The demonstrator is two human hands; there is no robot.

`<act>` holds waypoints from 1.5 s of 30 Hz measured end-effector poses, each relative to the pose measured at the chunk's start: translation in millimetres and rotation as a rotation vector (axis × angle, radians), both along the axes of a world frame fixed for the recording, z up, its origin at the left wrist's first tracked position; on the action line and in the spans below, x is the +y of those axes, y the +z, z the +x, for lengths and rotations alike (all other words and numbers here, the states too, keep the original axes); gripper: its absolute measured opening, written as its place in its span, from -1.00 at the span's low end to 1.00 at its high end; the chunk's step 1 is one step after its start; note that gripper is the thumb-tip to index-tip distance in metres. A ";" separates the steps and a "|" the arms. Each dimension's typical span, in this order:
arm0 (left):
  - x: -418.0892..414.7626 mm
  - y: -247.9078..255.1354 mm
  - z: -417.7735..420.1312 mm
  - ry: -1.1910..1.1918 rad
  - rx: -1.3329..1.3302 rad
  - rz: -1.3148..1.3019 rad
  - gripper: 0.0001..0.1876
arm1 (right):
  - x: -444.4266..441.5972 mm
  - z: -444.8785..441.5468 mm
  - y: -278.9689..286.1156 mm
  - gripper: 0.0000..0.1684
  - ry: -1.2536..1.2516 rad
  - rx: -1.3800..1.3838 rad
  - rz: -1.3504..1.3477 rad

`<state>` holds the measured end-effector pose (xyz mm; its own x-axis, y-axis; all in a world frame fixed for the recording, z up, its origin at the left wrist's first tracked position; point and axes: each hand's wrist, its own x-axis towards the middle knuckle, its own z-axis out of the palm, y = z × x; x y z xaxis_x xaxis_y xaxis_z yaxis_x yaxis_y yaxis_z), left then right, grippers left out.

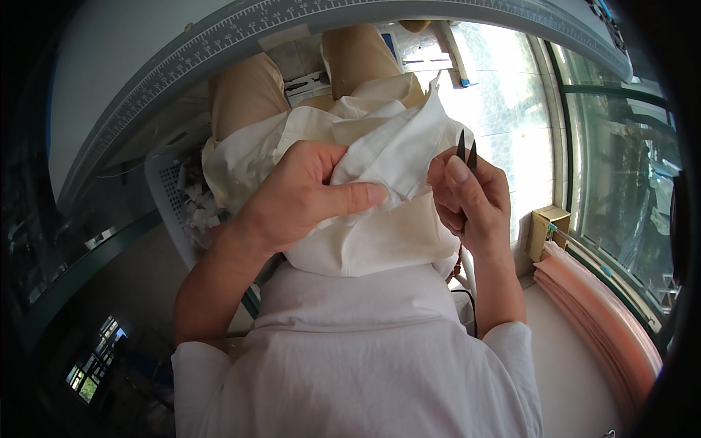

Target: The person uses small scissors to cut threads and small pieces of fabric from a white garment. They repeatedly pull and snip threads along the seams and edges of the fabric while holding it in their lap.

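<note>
White fabric [394,148] lies bunched over my lap, with seams and a frayed edge showing. My left hand [312,197] pinches a folded part of it, thumb on top beside the frayed edge. Just right of that fold, my right hand [471,197] holds a small pair of dark-bladed thread snips [467,153] in its palm and fingers. The two pointed blades stick up past the thumb, a little apart. Whether the right fingertips also pinch a thread from the fabric, I cannot tell.
A table edge with a printed measuring scale [164,68] curves above my knees. To the left stands a perforated plastic basket [172,191] with white scraps [201,211]. Folded pink curtain fabric [597,323] and a glass window [619,164] are at the right.
</note>
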<state>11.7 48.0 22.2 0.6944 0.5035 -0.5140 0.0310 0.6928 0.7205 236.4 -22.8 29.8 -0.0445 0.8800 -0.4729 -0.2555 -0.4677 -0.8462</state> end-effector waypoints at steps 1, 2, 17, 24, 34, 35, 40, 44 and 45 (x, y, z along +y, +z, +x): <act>1.2 0.3 -0.9 0.002 0.004 -0.002 -0.65 | -4.3 5.6 3.3 -0.53 0.010 -0.036 0.044; 2.1 1.1 -1.9 0.003 0.008 -0.004 -0.65 | -9.5 6.8 16.1 -0.36 0.078 -0.132 0.065; 1.4 4.6 2.3 -0.001 0.005 0.022 -0.67 | -16.1 -13.4 30.4 -0.81 0.473 -0.736 0.337; 1.3 3.0 2.7 -0.004 -0.014 0.033 -0.68 | -13.7 -15.4 31.2 -0.80 0.470 -0.721 0.315; 1.3 2.0 3.0 -0.022 -0.018 0.041 -0.68 | -12.1 -15.6 30.6 -0.80 0.486 -0.683 0.261; 1.4 2.0 3.0 -0.025 -0.017 0.041 -0.68 | -12.4 -15.3 29.9 -0.80 0.484 -0.683 0.261; 1.8 2.7 0.4 -0.022 -0.017 0.036 -0.68 | -18.5 0.9 21.8 -0.70 0.265 -0.474 0.294; 3.1 5.2 0.9 -0.046 -0.015 0.023 -0.68 | -11.4 -15.1 12.8 -0.57 0.110 -0.405 0.088; 3.8 5.0 1.1 -0.055 -0.015 0.026 -0.67 | -7.2 -22.3 7.1 -0.60 0.079 -0.316 0.052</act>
<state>12.8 51.8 27.1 0.7290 0.4776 -0.4903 0.0572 0.6713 0.7390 214.1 -30.0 36.9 0.0281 0.9032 -0.4284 0.0595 -0.4293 -0.9012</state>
